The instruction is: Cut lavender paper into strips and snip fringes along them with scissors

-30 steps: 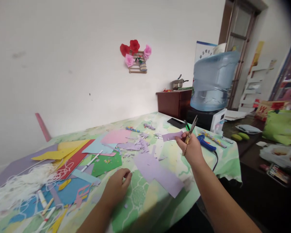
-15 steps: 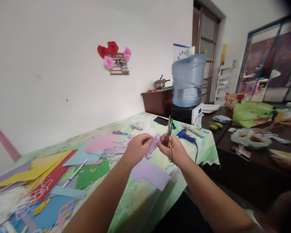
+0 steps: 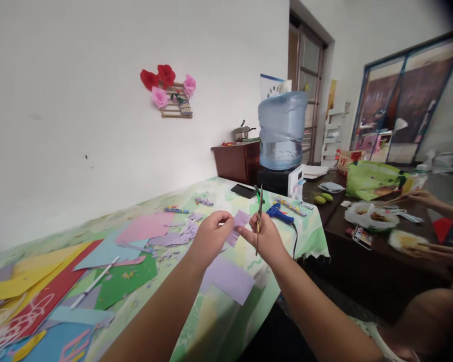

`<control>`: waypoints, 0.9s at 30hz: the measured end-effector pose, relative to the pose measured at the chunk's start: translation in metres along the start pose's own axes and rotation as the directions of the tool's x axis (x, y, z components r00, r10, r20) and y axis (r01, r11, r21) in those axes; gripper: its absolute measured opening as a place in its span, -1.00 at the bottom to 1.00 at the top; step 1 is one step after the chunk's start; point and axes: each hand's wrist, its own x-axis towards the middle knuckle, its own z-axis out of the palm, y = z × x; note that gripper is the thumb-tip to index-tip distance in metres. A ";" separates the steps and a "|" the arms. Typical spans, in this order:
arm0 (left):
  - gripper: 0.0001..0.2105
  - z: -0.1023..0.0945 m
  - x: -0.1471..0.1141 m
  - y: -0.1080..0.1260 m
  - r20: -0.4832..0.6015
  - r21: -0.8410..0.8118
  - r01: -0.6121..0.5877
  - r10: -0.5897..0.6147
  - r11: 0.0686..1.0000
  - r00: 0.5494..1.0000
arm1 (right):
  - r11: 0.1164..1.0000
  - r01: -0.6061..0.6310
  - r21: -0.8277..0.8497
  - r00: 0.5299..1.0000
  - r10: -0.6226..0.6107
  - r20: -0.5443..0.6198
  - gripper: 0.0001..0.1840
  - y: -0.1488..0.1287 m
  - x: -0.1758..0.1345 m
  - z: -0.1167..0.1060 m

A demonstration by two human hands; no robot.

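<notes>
My left hand (image 3: 214,234) pinches a small piece of light purple paper (image 3: 241,218) between thumb and fingers. Close beside it, my right hand (image 3: 266,232) holds a pair of scissors (image 3: 259,211), whose blades point up, away from the paper. The right thumb and fingertips reach toward the paper's right edge; I cannot tell how firmly they touch it. Below both hands, a larger light purple sheet (image 3: 230,279) with a cut-out corner lies on the patterned tablecloth (image 3: 196,322). Purple scraps (image 3: 173,237) are spread to the left of my left hand.
Coloured sheets, a white pen (image 3: 95,282) and white cord (image 3: 20,319) lie at left. Beyond my right hand are a blue glue gun (image 3: 281,213) and a phone (image 3: 243,191). A water dispenser bottle (image 3: 282,131) stands behind. At right, another person's hand (image 3: 423,197) holds chopsticks over food.
The view has swung slightly right. In my right hand the scissors have turned edge-on, and the purple paper piece now sits more upright and flatter between my hands.
</notes>
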 end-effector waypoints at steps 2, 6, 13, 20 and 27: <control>-0.83 0.001 0.000 0.003 0.019 0.018 -0.003 0.002 1.000 1.000 | 0.999 -0.042 -0.029 0.998 0.040 -0.046 -0.66 0.006 0.001 0.000; -0.85 0.005 0.004 0.005 -0.007 0.037 -0.031 0.031 0.999 0.999 | 1.000 -0.027 -0.003 0.999 0.027 -0.022 -0.64 0.008 -0.002 -0.002; -0.85 0.013 0.010 0.006 0.020 0.172 -0.076 0.074 0.982 0.997 | 0.994 -0.103 -0.042 0.984 0.096 -0.150 -0.64 0.015 -0.003 -0.007; -0.86 0.015 0.010 0.008 0.041 0.174 -0.093 0.087 0.980 0.995 | 0.996 -0.027 -0.082 0.986 0.014 -0.165 -0.61 0.022 -0.007 -0.014; -0.85 0.013 0.008 0.005 0.029 0.162 -0.082 0.078 0.983 0.997 | 0.992 0.014 -0.127 0.970 -0.044 -0.241 -0.62 0.010 -0.014 -0.015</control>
